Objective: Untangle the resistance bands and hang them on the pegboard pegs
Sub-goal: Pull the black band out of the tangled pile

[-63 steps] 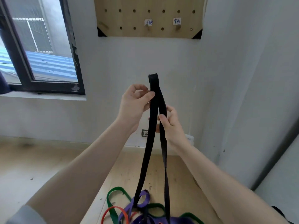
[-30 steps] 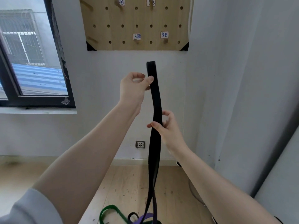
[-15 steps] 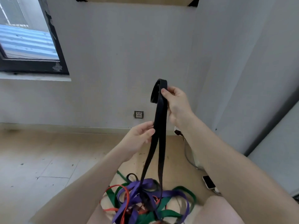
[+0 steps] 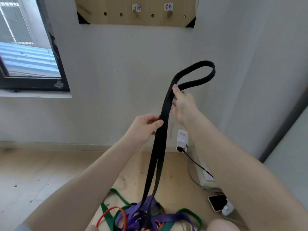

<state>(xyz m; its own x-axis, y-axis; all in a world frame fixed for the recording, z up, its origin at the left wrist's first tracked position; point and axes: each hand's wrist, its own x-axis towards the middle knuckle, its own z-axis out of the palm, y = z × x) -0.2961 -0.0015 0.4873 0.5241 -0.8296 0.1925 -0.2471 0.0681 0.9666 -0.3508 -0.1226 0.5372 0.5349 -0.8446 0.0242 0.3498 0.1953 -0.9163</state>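
— Moved since half a second back? 
— Swung wide: top loop of black band point(image 4: 164, 130), then folded tight above right hand point(image 4: 182, 105), now open and leaning right, up toward pegboard point(image 4: 116, 20). Pegboard itself then barely in view, now showing two labelled pegs point(image 4: 169, 13). 
— Grips? 
— Right hand pinching both strands just under the loop, below pegboard and a little right of its middle. Left hand point(image 4: 144, 129) lower, thumb and fingers closed on the doubled strands. 
— Room around? 
— Bare wall between loop and pegboard's lower edge. Window point(image 4: 31, 64) far left of pegboard. 
— Rest of the bands? 
— Heaped on wooden floor point(image 4: 50, 167) straight below pegboard: purple band point(image 4: 166, 217), green band point(image 4: 116, 195), orange band point(image 4: 106, 214), all tangled, black band's lower end running down into the heap. Phone point(image 4: 217, 204) lying right of heap; plugged adapter point(image 4: 182, 139) on wall low beneath pegboard. 
— Containers? 
— Not seen.
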